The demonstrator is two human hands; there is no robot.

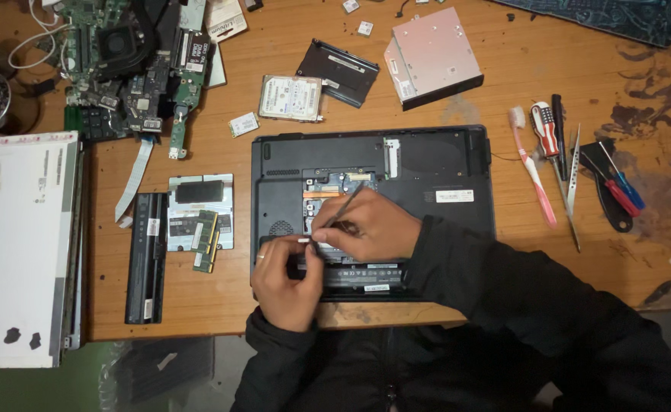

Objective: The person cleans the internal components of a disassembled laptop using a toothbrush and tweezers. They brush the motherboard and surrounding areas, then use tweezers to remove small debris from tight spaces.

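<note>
Looking down through the head camera, I have my right hand [370, 229] pinched around a thin dark tool [343, 207] whose tip sits in the open bay of the upturned black laptop [442, 164], while my left hand [286, 278] has thumb and fingers closed on a small white-tipped part [303, 240] at that same bay; I judge a slip of the tool could gouge the exposed board or nick my left fingers, since both hands crowd one spot. Room is tight: the laptop's near edge hangs at the table edge [396, 314], memory sticks [205, 240] and battery [146, 255] lie just left, screwdrivers [553, 133] right.
</note>
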